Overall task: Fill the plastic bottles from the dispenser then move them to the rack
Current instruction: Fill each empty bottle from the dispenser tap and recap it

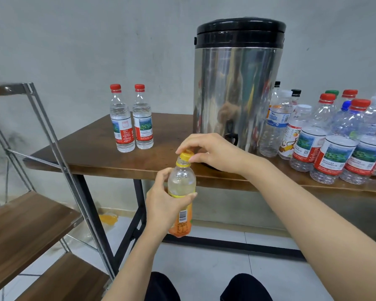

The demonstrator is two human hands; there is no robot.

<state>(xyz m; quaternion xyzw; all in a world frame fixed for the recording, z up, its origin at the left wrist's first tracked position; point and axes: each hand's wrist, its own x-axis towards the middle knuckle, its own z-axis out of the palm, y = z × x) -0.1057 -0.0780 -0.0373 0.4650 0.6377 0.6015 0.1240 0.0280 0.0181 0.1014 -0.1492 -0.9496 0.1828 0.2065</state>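
The orange-labelled bottle [181,182] is gripped round its body by the left hand [163,205], in front of the desk [91,148]. Its yellow cap [186,156] is pinched by the right hand [215,153], near the dispenser [237,90].

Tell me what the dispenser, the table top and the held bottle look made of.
Dispenser: polished metal, probably stainless steel; its wall mirrors the room. Lid: matt black, likely plastic. Table top: wood or veneer, brown with grain. Bottle: clear glossy plastic; cap: yellow plastic, seemingly.
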